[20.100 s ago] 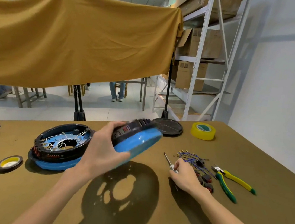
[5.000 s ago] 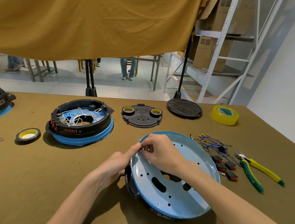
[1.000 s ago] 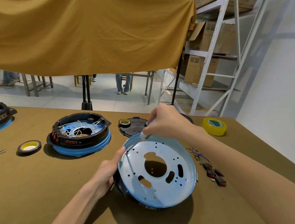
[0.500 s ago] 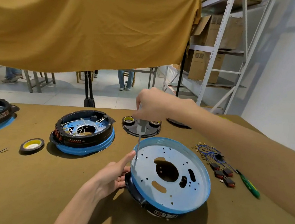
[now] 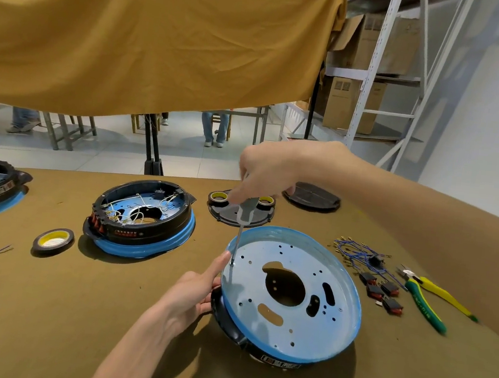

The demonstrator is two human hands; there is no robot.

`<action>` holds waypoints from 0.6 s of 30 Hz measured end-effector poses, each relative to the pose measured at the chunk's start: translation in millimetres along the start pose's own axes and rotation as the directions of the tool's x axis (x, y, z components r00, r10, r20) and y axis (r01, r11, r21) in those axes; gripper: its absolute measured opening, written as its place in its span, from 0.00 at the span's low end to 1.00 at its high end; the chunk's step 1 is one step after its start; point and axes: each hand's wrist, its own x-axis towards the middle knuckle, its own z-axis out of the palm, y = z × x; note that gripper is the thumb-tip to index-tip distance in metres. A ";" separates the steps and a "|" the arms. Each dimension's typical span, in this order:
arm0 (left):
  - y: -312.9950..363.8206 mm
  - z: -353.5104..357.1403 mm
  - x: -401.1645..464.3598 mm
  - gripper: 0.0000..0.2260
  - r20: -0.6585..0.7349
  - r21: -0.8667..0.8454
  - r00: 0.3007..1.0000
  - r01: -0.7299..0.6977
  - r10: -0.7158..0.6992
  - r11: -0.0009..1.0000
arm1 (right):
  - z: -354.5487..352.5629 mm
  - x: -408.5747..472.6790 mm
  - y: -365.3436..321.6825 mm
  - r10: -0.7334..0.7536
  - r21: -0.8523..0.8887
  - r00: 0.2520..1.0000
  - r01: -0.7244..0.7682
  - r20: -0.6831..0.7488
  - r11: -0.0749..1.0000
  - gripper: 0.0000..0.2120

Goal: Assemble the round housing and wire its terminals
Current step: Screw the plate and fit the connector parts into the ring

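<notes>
Housing (image 5: 292, 293) sits near centre on the brown table (image 5: 73, 308), blue plate up, tilted on its black shell. Steadied at the left rim by the left hand (image 5: 192, 294): thumb up along the blue edge, remaining fingers curled against the black shell. Gripped from above by the right hand (image 5: 262, 171), fingers curled round its grey handle: a screwdriver (image 5: 242, 225), shaft near upright, tip in a hole at the plate's far-left edge.

Judged early to midway: plate being screwed down, most holes apparently without screws. No wiring yet on this unit; blue leads (image 5: 356, 252) and 4 black-red switches (image 5: 382, 292) lie loose to the right, beside green-yellow pliers (image 5: 425, 302). For comparison, 1 wired housing (image 5: 142, 217) far left, white wires inside. Cover (image 5: 239, 211) with 2 tape rolls beyond.

White label strip on the near shell wall and print on the wired housing: too small to read. Pliers' handle lettering illegible.
</notes>
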 end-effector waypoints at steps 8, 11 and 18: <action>-3.5 0.5 1.5 0.26 0.008 0.029 1.000 -0.025 0.025 0.999 | 13.1 -2.4 -6.6 -0.065 -0.034 0.992 0.062 -0.104 0.997 0.22; -3.8 -0.1 2.4 0.30 0.000 0.059 1.000 -0.014 0.014 0.998 | 4.1 -3.9 -4.5 -0.087 0.162 0.996 0.080 0.034 0.984 0.25; -2.1 -7.2 3.3 0.47 0.029 0.140 0.999 0.022 -0.027 0.990 | 9.5 -1.5 2.7 -0.047 0.187 0.999 0.041 0.026 0.982 0.25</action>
